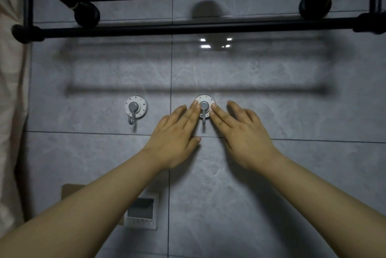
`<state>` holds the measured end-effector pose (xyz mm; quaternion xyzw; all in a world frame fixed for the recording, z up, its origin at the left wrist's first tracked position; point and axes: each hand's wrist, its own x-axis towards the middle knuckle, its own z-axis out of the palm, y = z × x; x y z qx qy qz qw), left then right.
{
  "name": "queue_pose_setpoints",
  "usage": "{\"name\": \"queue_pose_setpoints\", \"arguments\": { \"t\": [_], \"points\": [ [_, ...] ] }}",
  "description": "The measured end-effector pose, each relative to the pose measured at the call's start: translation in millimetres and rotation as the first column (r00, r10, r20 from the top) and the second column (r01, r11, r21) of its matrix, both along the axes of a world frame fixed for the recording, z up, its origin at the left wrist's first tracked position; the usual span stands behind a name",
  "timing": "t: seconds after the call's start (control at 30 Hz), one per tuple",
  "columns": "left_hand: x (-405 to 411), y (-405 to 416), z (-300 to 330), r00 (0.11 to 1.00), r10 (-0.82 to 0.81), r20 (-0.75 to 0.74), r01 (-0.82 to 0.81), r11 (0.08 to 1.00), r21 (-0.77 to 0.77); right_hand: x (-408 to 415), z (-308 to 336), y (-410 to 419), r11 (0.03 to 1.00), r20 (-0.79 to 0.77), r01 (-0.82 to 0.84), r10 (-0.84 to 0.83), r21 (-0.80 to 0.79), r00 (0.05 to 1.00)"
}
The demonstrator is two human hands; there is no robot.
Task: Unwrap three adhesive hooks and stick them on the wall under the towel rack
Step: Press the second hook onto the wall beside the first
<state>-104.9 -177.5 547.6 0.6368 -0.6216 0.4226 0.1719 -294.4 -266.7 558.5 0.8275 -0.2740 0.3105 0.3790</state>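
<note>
Both hands flat-fingered: left hand [175,138] at 9 o'clock, right hand [240,136] at 3, pressing second adhesive hook [204,105]. Best to press its rim firmly and evenly.

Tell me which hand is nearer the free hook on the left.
Left. The left hand lies just right of the free hook; the right hand lies farther right, beyond the pressed hook.

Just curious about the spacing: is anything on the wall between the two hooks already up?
Only the left hand's fingers; otherwise bare grey tile with a grout line between left hook and right hook, head view.
</note>
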Motion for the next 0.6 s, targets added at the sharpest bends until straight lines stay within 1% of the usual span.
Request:
{"name": "queue_pose_setpoints", "arguments": {
  "t": [0.17, 0.27, 0.4, 0.5, 0.6],
  "points": [
    [-1, -6, -6, 1.000, 0.023, 0.018, -0.022, 1.000, -0.016, 3, 3, 5, 1.000, -0.016, 0.022, -0.023, -0.015, 1.000],
    [2, -5, -5, 0.998, 0.048, 0.033, -0.048, 0.999, -0.019, -1, 12, 10, 0.999, -0.002, -0.018, 0.018, -0.036, 1.000],
    [2, -2, -3, 0.996, 0.077, 0.052, -0.076, 0.997, -0.012, -1, 24, 21, 0.989, 0.092, -0.120, 0.127, -0.084, 0.988],
    [2, 1, -6, 0.995, 0.087, 0.052, -0.087, 0.996, -0.003, 7, 25, 22, 0.984, 0.060, -0.145, 0.151, -0.100, 0.987],
    [2, 3, -6, 0.995, 0.087, 0.046, -0.087, 0.996, -0.001, 14, 24, 16, 0.987, 0.069, -0.141, 0.146, -0.084, 0.987]
  ]
}}
